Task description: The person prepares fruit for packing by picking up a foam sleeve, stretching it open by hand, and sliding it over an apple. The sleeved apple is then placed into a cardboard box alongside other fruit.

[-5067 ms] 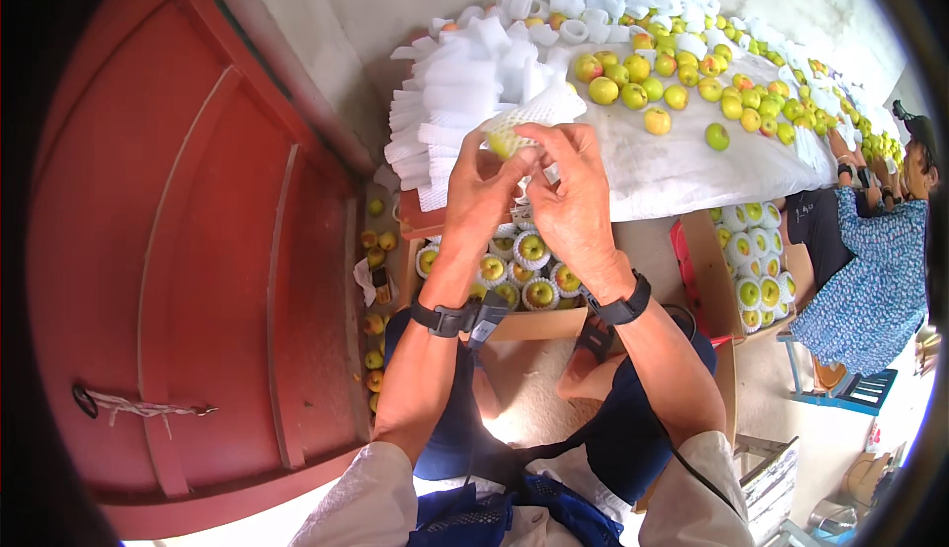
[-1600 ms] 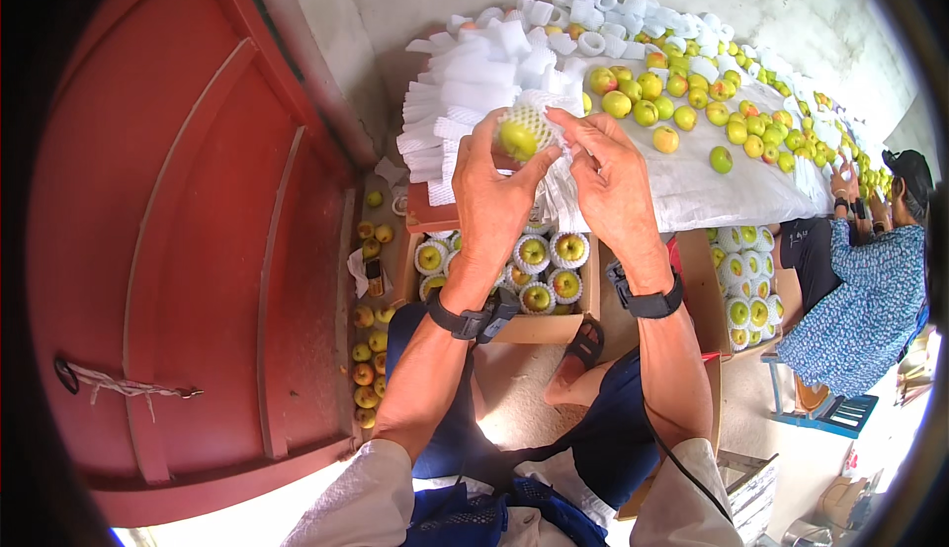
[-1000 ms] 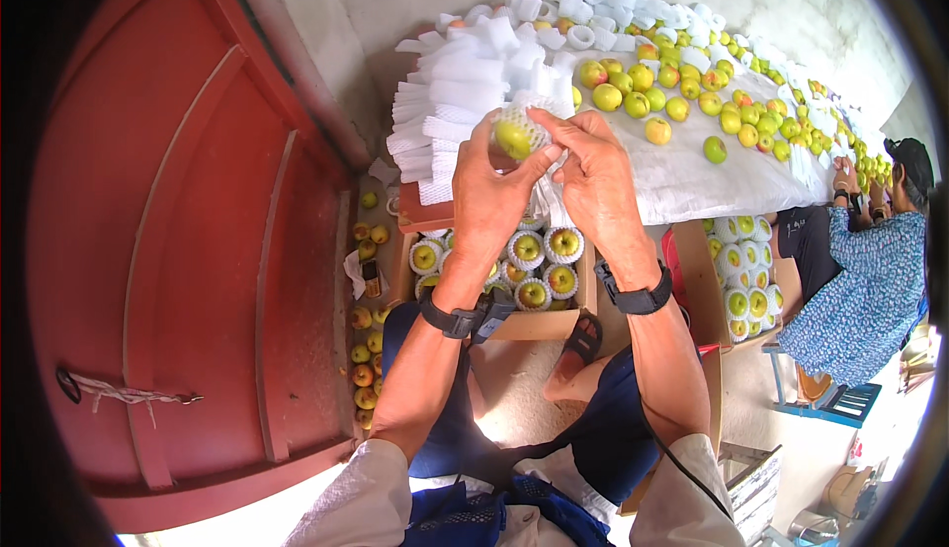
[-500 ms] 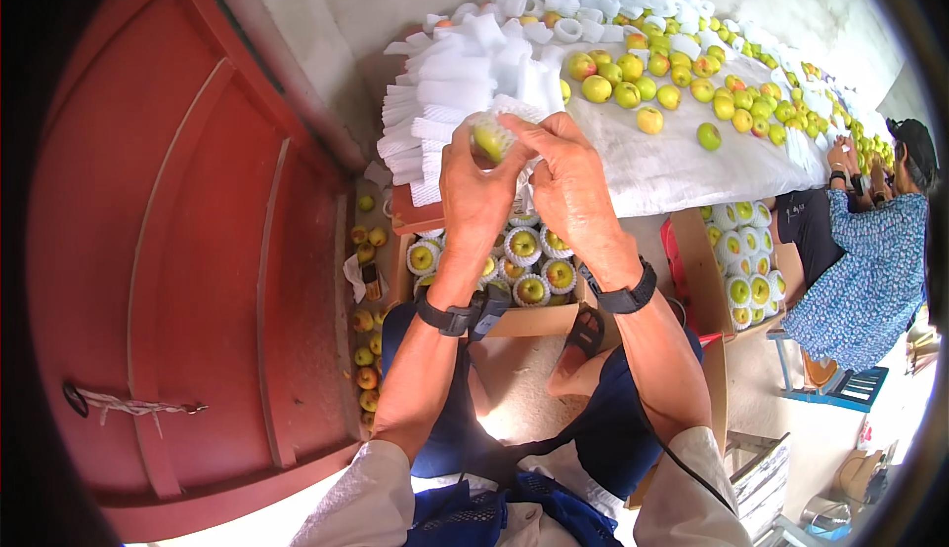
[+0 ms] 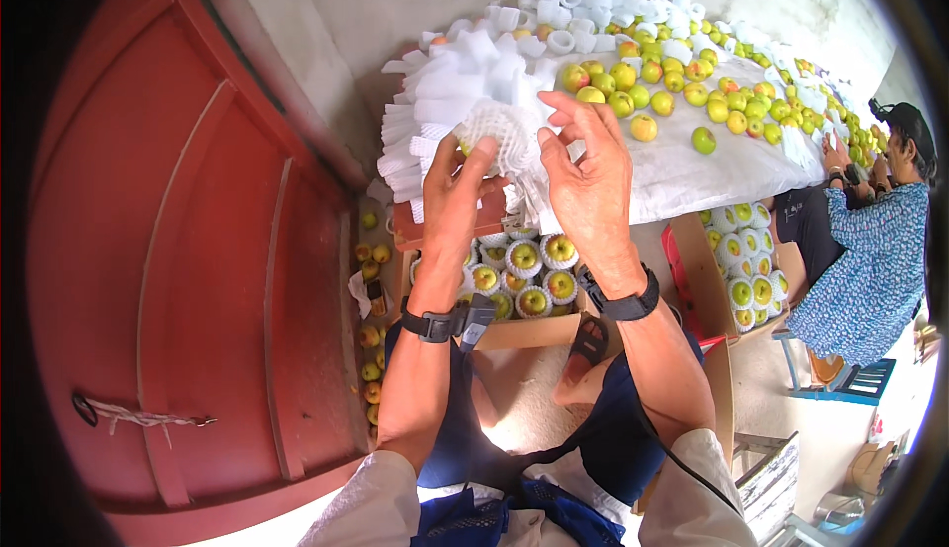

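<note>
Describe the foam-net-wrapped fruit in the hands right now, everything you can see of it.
The wrapped fruit is round, almost fully covered by a white foam mesh sleeve; only a sliver of yellow-green shows at its left edge. The left hand grips it from below-left, the right hand touches its right side with fingers spread. It is held above the cardboard box of wrapped fruit.

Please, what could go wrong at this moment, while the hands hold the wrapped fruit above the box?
1. The left hand alone grips the fruit in its white foam net; the right hand is open beside it, so the fruit might slip and fall onto the packed fruit in the cardboard box below.
2. The stack of foam nets overhangs the table's edge and could be knocked down.
</note>
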`<state>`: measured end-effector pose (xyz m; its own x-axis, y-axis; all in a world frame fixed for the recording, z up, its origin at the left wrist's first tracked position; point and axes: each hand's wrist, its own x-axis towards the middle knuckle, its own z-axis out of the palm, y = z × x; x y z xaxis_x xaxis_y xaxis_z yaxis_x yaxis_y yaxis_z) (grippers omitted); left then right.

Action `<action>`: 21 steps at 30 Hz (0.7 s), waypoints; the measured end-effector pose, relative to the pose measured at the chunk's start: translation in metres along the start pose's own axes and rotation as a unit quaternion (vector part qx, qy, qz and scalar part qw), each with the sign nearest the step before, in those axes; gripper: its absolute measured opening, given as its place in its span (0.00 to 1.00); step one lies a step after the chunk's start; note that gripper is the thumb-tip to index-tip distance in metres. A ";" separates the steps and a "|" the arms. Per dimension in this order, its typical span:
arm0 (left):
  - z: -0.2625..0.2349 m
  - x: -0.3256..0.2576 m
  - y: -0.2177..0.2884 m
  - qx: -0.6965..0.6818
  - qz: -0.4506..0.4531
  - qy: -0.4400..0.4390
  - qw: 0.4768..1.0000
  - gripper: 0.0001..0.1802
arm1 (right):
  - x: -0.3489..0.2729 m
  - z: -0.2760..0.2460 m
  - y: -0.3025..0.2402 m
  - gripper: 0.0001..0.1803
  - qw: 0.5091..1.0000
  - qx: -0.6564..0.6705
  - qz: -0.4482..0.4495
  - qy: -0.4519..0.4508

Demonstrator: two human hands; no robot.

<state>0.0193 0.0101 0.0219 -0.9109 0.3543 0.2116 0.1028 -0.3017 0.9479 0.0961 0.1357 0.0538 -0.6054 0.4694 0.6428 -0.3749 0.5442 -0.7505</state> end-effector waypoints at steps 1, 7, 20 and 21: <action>0.001 -0.001 0.003 -0.001 -0.006 -0.003 1.000 0.24 | 0.001 0.000 0.000 0.19 1.000 -0.001 0.000 0.002; 0.000 -0.007 0.009 0.016 0.005 -0.054 0.998 0.28 | 0.007 0.000 0.017 0.20 0.999 -0.005 0.029 -0.018; -0.008 -0.013 0.018 0.037 -0.015 -0.196 0.980 0.34 | 0.016 -0.020 0.024 0.14 0.981 0.108 0.130 -0.097; -0.007 -0.014 0.020 0.037 -0.015 -0.197 0.980 0.34 | 0.017 -0.021 0.024 0.15 0.980 0.106 0.136 -0.102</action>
<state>0.0317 -0.0071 0.0359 -0.6908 0.6805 0.2444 0.1194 -0.2260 0.9668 0.0917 0.1717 0.0502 -0.8224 0.4168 0.3872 -0.3046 0.2521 -0.9185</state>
